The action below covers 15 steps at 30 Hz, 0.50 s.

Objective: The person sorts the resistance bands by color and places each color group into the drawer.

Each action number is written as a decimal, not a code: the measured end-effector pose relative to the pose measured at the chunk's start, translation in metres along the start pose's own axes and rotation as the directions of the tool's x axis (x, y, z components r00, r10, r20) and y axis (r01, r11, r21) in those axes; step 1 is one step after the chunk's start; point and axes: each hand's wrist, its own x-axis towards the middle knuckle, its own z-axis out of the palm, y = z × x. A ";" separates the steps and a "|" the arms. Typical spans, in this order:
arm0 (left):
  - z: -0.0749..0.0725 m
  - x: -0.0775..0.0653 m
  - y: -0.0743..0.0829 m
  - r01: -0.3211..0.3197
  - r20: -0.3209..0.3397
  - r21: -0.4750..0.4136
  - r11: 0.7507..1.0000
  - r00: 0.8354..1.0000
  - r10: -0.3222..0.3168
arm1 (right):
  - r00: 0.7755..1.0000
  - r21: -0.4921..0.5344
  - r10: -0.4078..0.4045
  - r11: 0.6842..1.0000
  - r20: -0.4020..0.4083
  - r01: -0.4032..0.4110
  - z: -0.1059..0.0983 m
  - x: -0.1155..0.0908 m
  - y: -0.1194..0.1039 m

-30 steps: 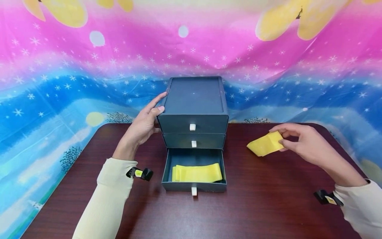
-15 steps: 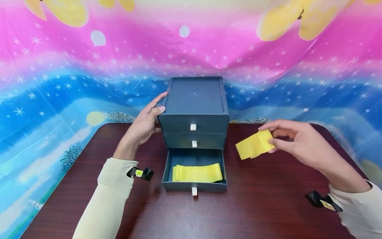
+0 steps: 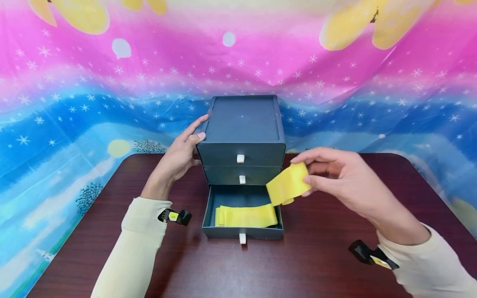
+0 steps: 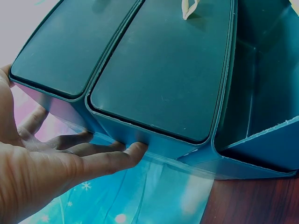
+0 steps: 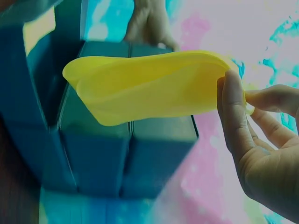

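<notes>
A dark grey three-drawer cabinet [image 3: 242, 120] stands on the table with its bottom drawer [image 3: 242, 233] pulled out. In that drawer lies a folded yellow band [image 3: 246, 216], flat and strap-like. My left hand [image 3: 179, 155] rests against the cabinet's left side, thumb at the top edge; in the left wrist view its straight fingers [image 4: 112, 158] touch the side wall. A second folded yellow band [image 3: 288, 184] is pinched between thumb and fingers of my right hand [image 3: 335, 178], held just above the drawer's right edge. The right wrist view shows this band [image 5: 154, 88] looped in soft layers.
The upper and middle drawers are closed, each with a white pull tab [image 3: 240, 158]. Reddish-brown wooden table [image 3: 316, 256] surrounds the cabinet. A colourful printed cloth [image 3: 149, 62] hangs close behind it.
My right hand has moved left with the yellow band, from over the table at the right to the open drawer's edge. The left hand and the cabinet have stayed put.
</notes>
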 end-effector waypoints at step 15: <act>-0.001 -0.001 -0.001 -0.009 0.006 0.010 1.000 1.000 0.009 | 0.980 0.238 0.104 0.961 0.167 -0.143 0.080 0.035 0.005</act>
